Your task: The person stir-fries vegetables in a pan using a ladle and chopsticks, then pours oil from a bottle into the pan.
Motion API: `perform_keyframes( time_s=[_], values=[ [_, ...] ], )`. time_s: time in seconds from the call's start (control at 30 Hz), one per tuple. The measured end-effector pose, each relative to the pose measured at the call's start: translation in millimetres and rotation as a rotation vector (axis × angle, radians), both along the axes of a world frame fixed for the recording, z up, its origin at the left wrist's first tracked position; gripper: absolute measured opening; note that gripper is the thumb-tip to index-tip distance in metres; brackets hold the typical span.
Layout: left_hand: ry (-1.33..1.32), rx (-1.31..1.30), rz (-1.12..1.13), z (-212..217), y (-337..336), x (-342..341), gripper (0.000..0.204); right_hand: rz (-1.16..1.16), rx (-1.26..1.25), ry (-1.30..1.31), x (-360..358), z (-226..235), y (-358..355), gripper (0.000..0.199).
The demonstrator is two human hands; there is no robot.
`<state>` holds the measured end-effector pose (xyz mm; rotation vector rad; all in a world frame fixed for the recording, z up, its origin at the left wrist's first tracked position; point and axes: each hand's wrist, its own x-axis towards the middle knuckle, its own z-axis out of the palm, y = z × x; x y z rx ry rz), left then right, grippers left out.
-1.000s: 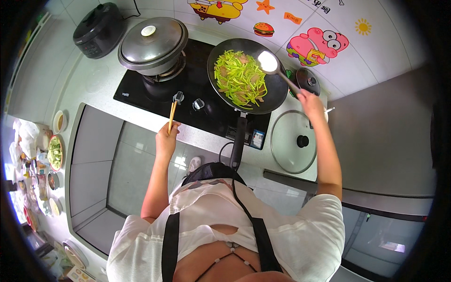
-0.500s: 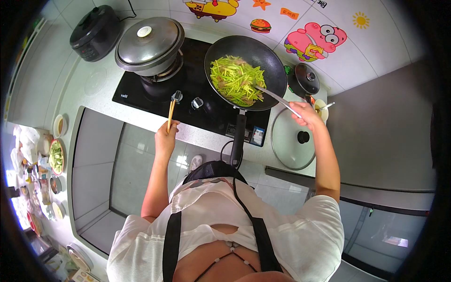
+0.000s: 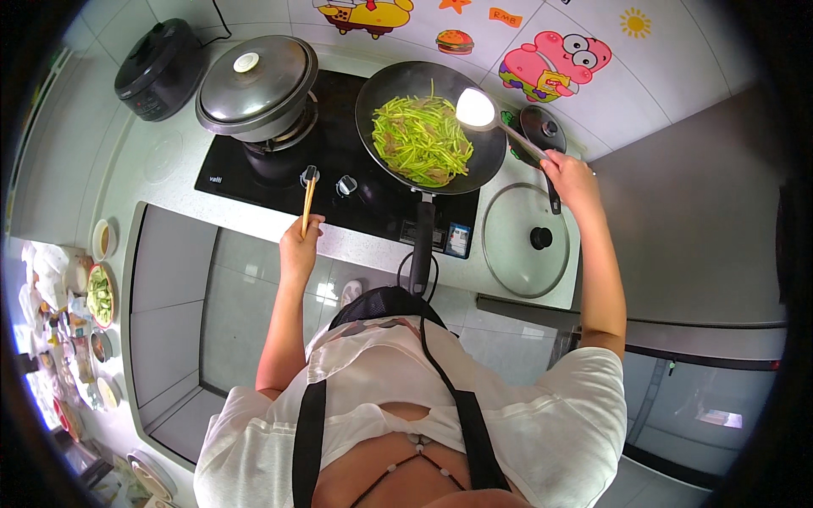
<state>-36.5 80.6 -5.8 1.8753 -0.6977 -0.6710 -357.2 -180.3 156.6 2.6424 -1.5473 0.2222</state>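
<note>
My right hand (image 3: 571, 179) is closed round the handle of a metal spatula (image 3: 477, 110), whose shiny blade is raised over the right side of a black wok (image 3: 481, 159). Chopped green stalks with bits of brownish meat (image 3: 422, 142) lie heaped in the wok, which stands on the right burner of a black gas stove (image 3: 279, 193). In my left hand (image 3: 299, 245) is a pair of wooden chopsticks (image 3: 309, 207), pointing up toward the left stove knob (image 3: 311, 175). The wok's black handle (image 3: 423, 245) points toward me, and neither hand touches it.
A lidded steel pot (image 3: 258, 85) occupies the left burner, with a black rice cooker (image 3: 161, 72) beyond it. Right of the stove lie a glass lid (image 3: 518, 254) and a small lidded black pot (image 3: 539, 127). Bowls and a plate of cut greens (image 3: 100, 295) line the left counter.
My right hand has moved slightly up and right, lifting the spatula's blade out of the food. My left hand stays nearly where it was, still with the chopsticks. The whole view has shifted a little.
</note>
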Motion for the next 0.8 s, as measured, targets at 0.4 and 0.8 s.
perform_keyframes(
  time_s=[0.4, 0.8],
  values=[
    [-0.025, 0.048, 0.060, -1.1, 17.2, -0.6, 0.019, -0.226, 1.004, -0.036, -11.6, 28.9, -46.0, 0.020],
    [-0.072, -0.007, 0.057, 0.8, 16.6, 2.8, 0.018, -0.287, 1.033, -0.661, 19.7, -91.7, -9.7, 0.031]
  ],
)
